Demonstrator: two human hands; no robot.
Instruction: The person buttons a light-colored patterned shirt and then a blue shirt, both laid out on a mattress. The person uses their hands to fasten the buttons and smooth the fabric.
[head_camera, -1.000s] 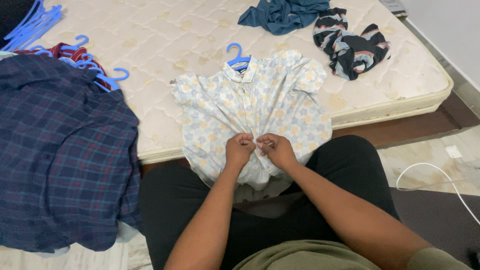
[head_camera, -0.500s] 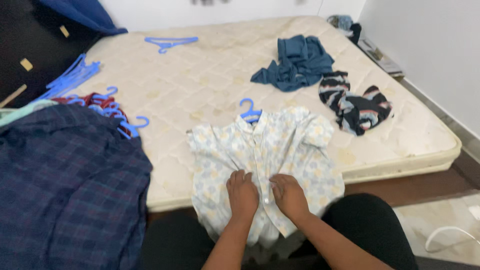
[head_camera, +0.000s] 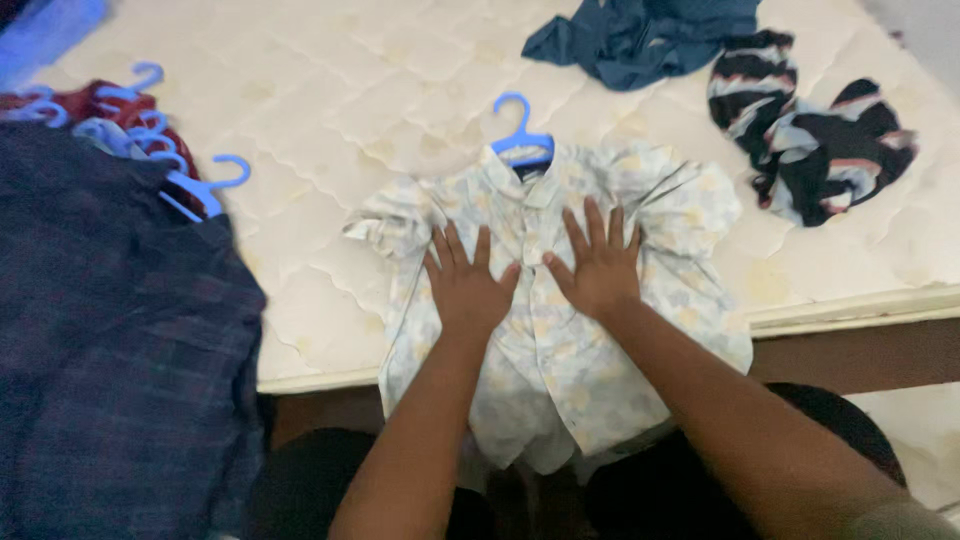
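The room is evenly and softly lit, bright enough on the pale quilted mattress (head_camera: 330, 150) to show its stitching, with no glare on it. Motion blur smears everything: the blue hanger (head_camera: 522, 128) above the patterned shirt (head_camera: 560, 350) has soft edges, and the shirt's print is washed out. The left hand (head_camera: 465, 285) and right hand (head_camera: 597, 270) cast only faint shadows. Left of the shirt, the dark plaid garment (head_camera: 110, 350) is murky, its checks barely legible.
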